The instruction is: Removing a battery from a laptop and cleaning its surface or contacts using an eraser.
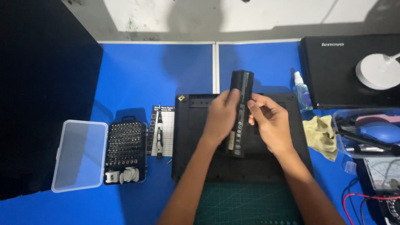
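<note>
Black plastic fills my view at the middle: a long laptop battery (241,112), held lengthwise above an upturned black laptop (196,137). My left hand (221,118) wraps its near side, thumb and fingers pressed onto the casing, so that grip is closed on the battery. My right hand (271,123) pinches the other edge with its fingertips, also closed on it. A pale label strip runs along the battery's face, near its lower end; I cannot read it from here.

Under the laptop lies a dark green cutting mat (246,204), on the blue surface (137,71). Left of the laptop sits a small white gridded mat (167,133) with a black-and-silver screwdriver (158,133) lying on it. Further left is a black tray of screwdriver bits (125,150), its clear lid (79,154) open beside it.

To the right I see a small spray bottle (302,93), a yellow cloth (321,135), a clear tub of tools (366,133), and a second closed black laptop (333,71) bearing a white round lamp base (377,71).
</note>
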